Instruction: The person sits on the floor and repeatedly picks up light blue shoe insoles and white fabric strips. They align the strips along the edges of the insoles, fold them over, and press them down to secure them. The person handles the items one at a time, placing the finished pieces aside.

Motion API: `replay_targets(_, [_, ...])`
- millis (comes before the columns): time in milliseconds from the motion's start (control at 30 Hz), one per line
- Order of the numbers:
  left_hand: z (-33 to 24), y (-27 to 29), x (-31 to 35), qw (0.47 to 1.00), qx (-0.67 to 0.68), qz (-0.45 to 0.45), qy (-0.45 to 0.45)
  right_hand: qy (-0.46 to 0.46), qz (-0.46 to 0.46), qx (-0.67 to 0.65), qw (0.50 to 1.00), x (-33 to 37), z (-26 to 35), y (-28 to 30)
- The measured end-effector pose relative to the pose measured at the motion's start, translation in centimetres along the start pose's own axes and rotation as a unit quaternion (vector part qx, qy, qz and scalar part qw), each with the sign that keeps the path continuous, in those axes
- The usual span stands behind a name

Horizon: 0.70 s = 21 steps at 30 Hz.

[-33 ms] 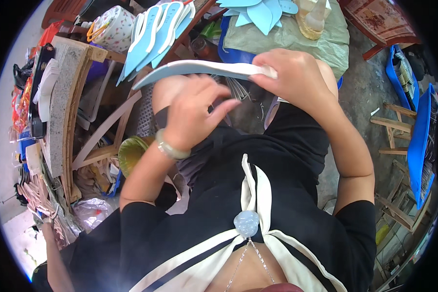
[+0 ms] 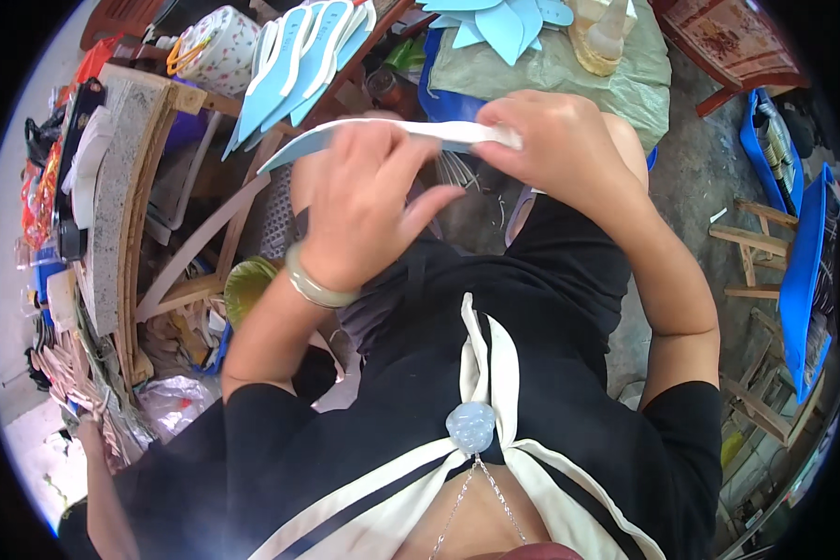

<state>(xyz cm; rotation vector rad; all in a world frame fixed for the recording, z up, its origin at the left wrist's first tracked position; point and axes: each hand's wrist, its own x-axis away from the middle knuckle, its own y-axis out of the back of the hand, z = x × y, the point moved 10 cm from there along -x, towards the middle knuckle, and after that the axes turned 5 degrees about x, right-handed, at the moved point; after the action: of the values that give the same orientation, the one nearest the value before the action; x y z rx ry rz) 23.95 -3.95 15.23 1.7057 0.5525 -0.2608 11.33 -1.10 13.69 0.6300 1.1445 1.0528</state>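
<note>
A long curved shoe insole [image 2: 406, 129], white along its upper side and light blue beneath, spans the space over my knees. My right hand [image 2: 558, 145] pinches its right end between thumb and fingers. Against its middle and left part lies my left hand [image 2: 359, 201], somewhat blurred, with the thumb held well away from the fingers; it does not grip the insole. The left fingertips are partly hidden. Just beyond, at the upper left, rests a stack of similar blue-and-white insoles [image 2: 313, 51].
More blue insoles [image 2: 504, 23] lie on a greenish sack-covered surface [image 2: 625, 84], beside a bottle in a holder [image 2: 602, 42]. A cluttered wooden bench [image 2: 126, 187] runs along the left. Blue trays [image 2: 803, 289] and wooden frames stand at right. Another person's arm [image 2: 103, 476] shows at lower left.
My left hand has moved up and slightly left, over the insole. The insole's right end and my right hand have shifted slightly left.
</note>
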Motion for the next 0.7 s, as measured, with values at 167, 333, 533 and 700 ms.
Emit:
replay_targets(167, [4.3, -5.1, -3.2, 0.964, 0.057, 0.253, 0.065, 0.051, 0.021, -0.052, 0.997, -2.9, 3.5, -0.6])
replay_targets(333, [5.8, -8.2, -2.6, 0.897, 0.218, 0.342, 0.176, -0.129, 0.137, -0.343, 0.92, -3.0, -3.9, -2.6])
replay_targets(533, [4.2, -8.7, -2.2, 0.832, 0.332, 0.362, 0.258, -0.165, 0.071, -0.602, 0.778, 0.0, -7.0, -2.4])
replay_targets(700, [3.9, -9.7, -1.7, 0.777, 0.499, 0.276, 0.267, -0.171, -0.015, -0.676, 0.716, 0.4, -7.7, -2.4])
